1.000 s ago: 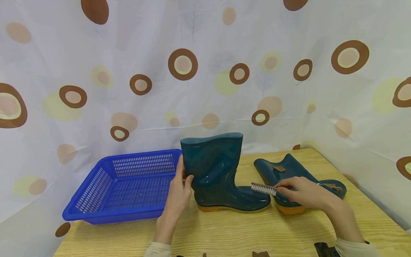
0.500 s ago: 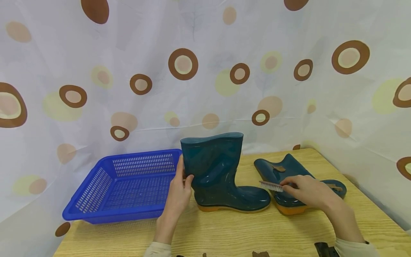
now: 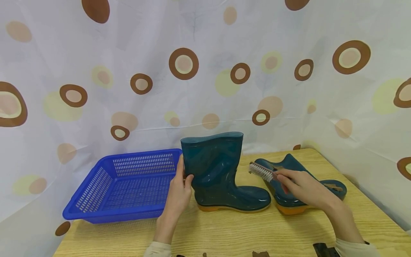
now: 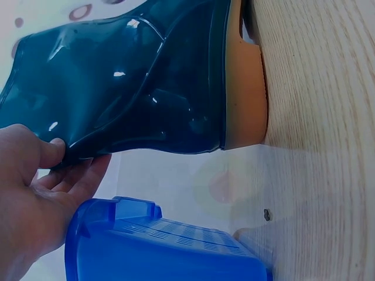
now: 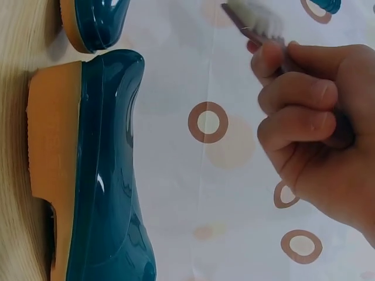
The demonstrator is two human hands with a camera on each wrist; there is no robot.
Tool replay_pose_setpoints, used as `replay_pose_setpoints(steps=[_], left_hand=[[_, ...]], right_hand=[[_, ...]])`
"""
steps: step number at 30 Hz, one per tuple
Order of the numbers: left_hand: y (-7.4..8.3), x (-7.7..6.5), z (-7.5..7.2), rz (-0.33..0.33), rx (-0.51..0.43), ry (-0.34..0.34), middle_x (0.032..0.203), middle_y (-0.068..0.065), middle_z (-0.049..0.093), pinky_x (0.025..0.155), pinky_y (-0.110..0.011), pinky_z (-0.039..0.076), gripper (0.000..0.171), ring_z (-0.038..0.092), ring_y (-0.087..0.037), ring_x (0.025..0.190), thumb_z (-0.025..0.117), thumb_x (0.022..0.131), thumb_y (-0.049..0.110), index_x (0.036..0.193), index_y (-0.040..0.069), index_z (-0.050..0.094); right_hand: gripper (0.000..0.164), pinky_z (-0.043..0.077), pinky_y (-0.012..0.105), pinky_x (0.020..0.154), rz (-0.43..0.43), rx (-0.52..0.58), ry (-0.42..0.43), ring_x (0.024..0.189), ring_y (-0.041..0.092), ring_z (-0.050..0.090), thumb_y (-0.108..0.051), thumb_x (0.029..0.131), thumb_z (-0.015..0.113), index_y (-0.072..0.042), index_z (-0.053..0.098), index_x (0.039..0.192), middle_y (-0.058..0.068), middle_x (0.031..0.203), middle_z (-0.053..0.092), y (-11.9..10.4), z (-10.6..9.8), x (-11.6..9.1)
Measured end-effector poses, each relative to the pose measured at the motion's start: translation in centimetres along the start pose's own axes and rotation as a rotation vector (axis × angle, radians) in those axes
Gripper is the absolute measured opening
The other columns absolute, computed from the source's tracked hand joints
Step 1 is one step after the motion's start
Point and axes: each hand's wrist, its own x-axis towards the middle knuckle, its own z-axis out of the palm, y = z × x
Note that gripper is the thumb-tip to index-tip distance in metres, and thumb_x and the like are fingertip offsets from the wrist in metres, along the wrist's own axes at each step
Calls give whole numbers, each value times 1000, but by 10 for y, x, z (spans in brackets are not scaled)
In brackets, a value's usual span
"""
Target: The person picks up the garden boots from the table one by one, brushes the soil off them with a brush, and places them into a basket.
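Note:
A glossy dark teal rubber boot [image 3: 215,171] with an orange sole stands upright on the table, its toe pointing right. My left hand [image 3: 178,192] grips the back edge of its shaft; in the left wrist view the thumb presses the near side, with the other fingers behind. My right hand [image 3: 302,187] holds a scrub brush [image 3: 261,172] by its handle, fingers curled round it, as the right wrist view shows. The brush's white bristles are raised above the upright boot's toe, apart from it. A second teal boot [image 3: 297,163] lies behind my right hand, partly hidden.
Left of the upright boot sits a blue plastic basket [image 3: 128,214] with slotted walls. Brown patches [image 3: 334,186] show on the second boot. A patterned curtain [image 3: 205,100] hangs behind and beside the wooden table [image 3: 218,235].
The brush first shifted right from the upright boot's toe, then rose and tilted with its head up to the left. My left hand and the upright boot have stayed in place.

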Motion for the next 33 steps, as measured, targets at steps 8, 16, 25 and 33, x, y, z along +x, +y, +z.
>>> replay_pose_setpoints(steps=[8,16,25,33], left_hand=[[1,0,0,31,11,3,147,-22,49,100,-53,51,75,62,-35,119,47,103,1,161,27,8],[1,0,0,34,32,-48,158,-21,34,109,-55,41,71,48,-39,136,45,102,-2,161,17,9],[0,1,-3,42,18,-72,156,-23,37,106,-54,45,71,52,-39,132,47,103,1,161,15,9],[1,1,-8,22,17,-77,128,-21,60,95,-50,55,75,63,-33,113,50,103,6,161,24,6]], right_hand=[[27,35,25,53,-27,-13,174,52,5,35,-24,109,39,-8,61,111,-3,75,54,-14,9,5],[28,35,23,52,-78,-56,324,54,3,36,-20,108,42,-6,61,123,-4,78,57,-17,21,12],[27,37,21,51,-119,-96,406,57,0,39,-15,105,49,-5,64,125,-6,76,57,-22,25,13],[28,48,22,59,-206,-173,439,72,1,52,-5,98,58,1,66,124,5,95,73,-20,27,14]])
